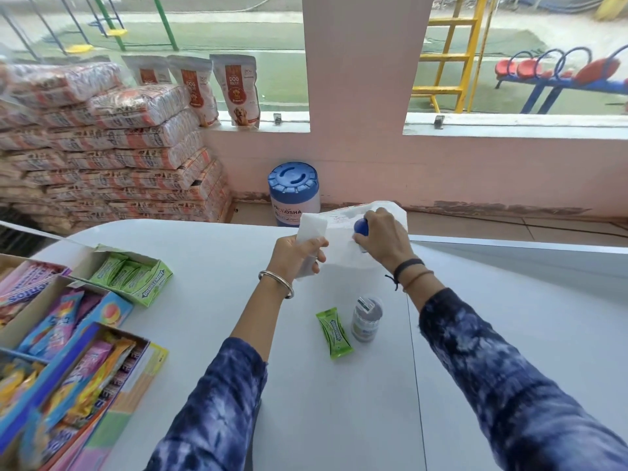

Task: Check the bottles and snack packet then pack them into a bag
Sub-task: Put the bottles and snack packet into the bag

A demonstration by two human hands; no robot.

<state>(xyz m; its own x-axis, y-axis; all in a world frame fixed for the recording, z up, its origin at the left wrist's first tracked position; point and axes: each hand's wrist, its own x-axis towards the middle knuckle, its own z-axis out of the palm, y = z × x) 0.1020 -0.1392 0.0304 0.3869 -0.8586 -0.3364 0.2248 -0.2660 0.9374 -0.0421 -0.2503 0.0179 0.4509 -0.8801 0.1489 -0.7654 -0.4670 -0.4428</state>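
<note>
Head view. At the centre of the frame, the left hand [299, 254] is closed on the near edge of a thin white plastic bag [339, 244], pinching the film to hold the mouth open and keep the bag from sliding on the white table [217, 300]. Just right of it, the right hand [382, 239] grips a blue-capped bottle [361, 227] from above, fingers wrapped over the cap, at the bag's opening. The bottle body is hidden by the hand and the film, so whether it is already inside cannot be told; the grip from the top suits lowering it in upright.

Below centre, two items wait on the table between the forearms: a small clear-lidded white bottle [366, 317] standing upright, and, just beside it to the left, a flat green snack packet [334, 334] lying on its back. Both lie near the bag, within easy reach of either hand, and appear not yet packed.

At the lower left of the frame, open cardboard display boxes of sweets [68, 334] sit along the table edge, well apart from the bag.

Judgement: one bottle is going in; two items remain.
</note>
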